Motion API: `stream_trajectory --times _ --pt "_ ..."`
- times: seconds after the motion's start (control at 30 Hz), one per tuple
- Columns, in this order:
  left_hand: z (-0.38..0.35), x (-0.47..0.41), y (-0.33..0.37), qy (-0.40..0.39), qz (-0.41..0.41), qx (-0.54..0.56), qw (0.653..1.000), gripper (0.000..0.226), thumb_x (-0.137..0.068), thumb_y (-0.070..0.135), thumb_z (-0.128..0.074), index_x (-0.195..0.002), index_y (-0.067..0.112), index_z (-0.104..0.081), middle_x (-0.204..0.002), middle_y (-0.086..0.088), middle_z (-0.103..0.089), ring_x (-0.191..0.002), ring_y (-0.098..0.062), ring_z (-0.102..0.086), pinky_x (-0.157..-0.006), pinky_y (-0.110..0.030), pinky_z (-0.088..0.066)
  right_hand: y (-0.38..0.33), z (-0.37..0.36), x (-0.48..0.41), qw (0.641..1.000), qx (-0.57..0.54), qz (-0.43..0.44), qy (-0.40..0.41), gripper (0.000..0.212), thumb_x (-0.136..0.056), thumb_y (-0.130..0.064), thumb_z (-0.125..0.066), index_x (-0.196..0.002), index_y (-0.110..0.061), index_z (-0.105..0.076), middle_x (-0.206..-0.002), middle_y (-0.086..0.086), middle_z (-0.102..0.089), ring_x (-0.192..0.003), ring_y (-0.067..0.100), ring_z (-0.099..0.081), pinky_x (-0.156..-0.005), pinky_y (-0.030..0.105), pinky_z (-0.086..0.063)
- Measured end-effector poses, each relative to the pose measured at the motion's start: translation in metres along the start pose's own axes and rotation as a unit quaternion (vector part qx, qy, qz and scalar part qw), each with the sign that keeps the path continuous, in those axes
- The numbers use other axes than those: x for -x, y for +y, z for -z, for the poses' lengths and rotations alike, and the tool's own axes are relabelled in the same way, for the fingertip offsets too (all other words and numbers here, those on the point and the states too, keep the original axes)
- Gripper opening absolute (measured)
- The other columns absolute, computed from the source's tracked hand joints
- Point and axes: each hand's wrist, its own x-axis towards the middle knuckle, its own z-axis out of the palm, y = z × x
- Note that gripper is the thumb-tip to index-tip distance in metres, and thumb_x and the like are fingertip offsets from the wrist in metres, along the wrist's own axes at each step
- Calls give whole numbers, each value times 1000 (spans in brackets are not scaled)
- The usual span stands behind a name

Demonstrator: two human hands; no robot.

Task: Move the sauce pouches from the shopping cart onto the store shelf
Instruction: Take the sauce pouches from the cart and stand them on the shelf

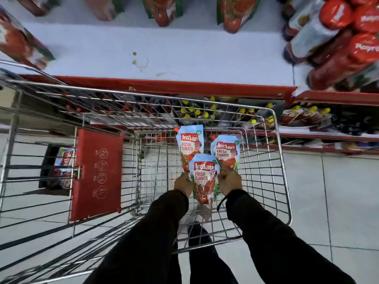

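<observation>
Three blue-and-red tomato sauce pouches are held up inside the wire shopping cart (281,160). My left hand (183,183) grips the bottom of the left pouch (189,146). My right hand (229,181) grips the bottom of the right pouch (225,150). The middle pouch (204,178) sits in front, pressed between both hands; which hand holds it I cannot tell. The white store shelf (184,52) with a red front edge lies just beyond the cart, with similar pouches (162,11) standing along its back.
Red-capped sauce bottles (338,37) crowd the shelf's right end, and a pouch (18,42) leans at its left. A red seat flap (96,173) divides the cart; more pouches (64,160) lie left of it. Lower shelves hold yellow-capped bottles (205,111).
</observation>
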Motion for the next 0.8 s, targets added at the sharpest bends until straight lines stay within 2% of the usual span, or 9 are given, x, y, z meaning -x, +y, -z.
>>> stream_trajectory --times 0.1,0.17,0.23,0.27,0.33,0.4,0.5,0.67,0.8 --pt "-7 -15 -5 -19 18 80 996 31 -96 9 -39 -115 -4 -59 -126 -24 -61 -117 -39 -57 -94 -38 -46 2 -4 -6 999 -30 -10 32 22 -90 -10 -55 -106 -7 -70 -108 16 -73 -102 32 -67 -83 25 -45" --pt "-14 -32 -18 -21 46 145 988 26 -90 10 -49 -104 -4 -66 -117 -25 -66 -113 -43 -61 -94 -42 -50 1 -6 -8 998 -17 -30 48 21 -92 -15 -54 -104 -4 -67 -104 20 -72 -98 35 -67 -79 29 -47" --pt "-29 -61 -42 -3 65 207 976 18 -75 11 -57 -83 2 -71 -106 -25 -68 -110 -47 -62 -101 -52 -50 1 -7 -12 997 -14 -36 62 21 -93 -19 -54 -106 -6 -65 -101 20 -72 -94 36 -67 -76 31 -47" --pt "-34 -70 -51 -1 68 214 975 17 -74 9 -58 -80 2 -71 -105 -26 -69 -109 -47 -62 -101 -55 -49 1 -8 -13 997 -18 -27 64 20 -93 -20 -55 -108 -11 -65 -101 18 -73 -94 35 -67 -79 33 -50" --pt "-41 -80 -58 -1 73 217 973 19 -81 6 -60 -92 -2 -73 -108 -28 -70 -106 -44 -64 -100 -54 -50 3 -10 -17 998 -28 -16 61 17 -91 -18 -58 -106 -17 -66 -99 14 -74 -92 32 -69 -81 33 -54" --pt "-30 -61 -45 9 84 229 970 21 -83 9 -60 -98 0 -72 -109 -25 -72 -105 -41 -66 -100 -51 -52 5 -11 -19 996 -42 -23 70 12 -89 -16 -60 -95 -15 -70 -96 13 -75 -88 29 -69 -74 26 -49" --pt "-22 -47 -41 7 85 197 977 25 -87 14 -57 -108 6 -70 -111 -18 -72 -107 -35 -67 -96 -38 -54 8 -9 -19 996 -51 -23 76 12 -89 -15 -62 -87 -11 -72 -94 14 -75 -83 28 -67 -70 22 -41" --pt "-13 -36 -52 -1 67 181 981 24 -86 11 -58 -107 11 -70 -112 -16 -72 -107 -33 -67 -98 -45 -54 1 -5 -4 998 -36 -23 56 20 -94 -20 -55 -99 -8 -70 -101 20 -73 -97 35 -66 -75 28 -43" --pt "12 -12 -39 33 35 170 984 21 -87 18 -58 -103 14 -71 -105 -11 -74 -98 -28 -68 -95 -40 -55 -16 -1 14 993 -90 -15 69 19 -95 -21 -53 -98 -9 -68 -101 18 -74 -96 34 -67 -74 25 -41"
